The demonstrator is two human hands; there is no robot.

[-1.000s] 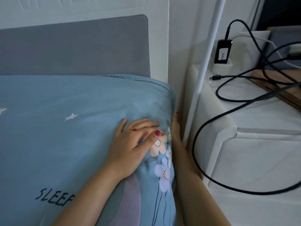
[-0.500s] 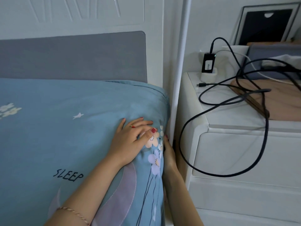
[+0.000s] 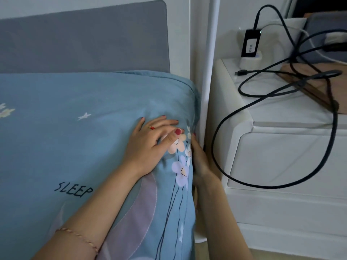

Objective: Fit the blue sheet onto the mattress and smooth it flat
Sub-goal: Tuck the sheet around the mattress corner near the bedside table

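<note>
A: We're at the corner of the mattress, and the light blue cotton sheet (image 3: 78, 128) with its white stars and pastel flowers is pulled over that corner and covers the top, with "SLEEP" printed on it near the left forearm.

B: The left hand (image 3: 150, 143) lies palm down on the sheet close to the corner, fingers spread and flat, thumb on a peach flower. It grips nothing, it just presses on the cloth.

A: And the right hand (image 3: 199, 160)?

B: Down the side of the mattress at that same corner, flat against the hanging blue cloth. Its fingers point toward the headboard, one red nail showing by the edge. Whether it pinches the cloth I cannot tell; much of it is hidden behind the fold.

A: So the two hands are apart, with the corner's edge between them.

B: Right. Behind the corner stands the grey padded headboard panel (image 3: 84, 40). Just beside the corner a white upright pole (image 3: 210, 62) rises, and beyond it is the white bedside cabinet (image 3: 281, 162), with black cables (image 3: 272, 182) looping over its front and a black charger (image 3: 250, 43) on top.
</note>
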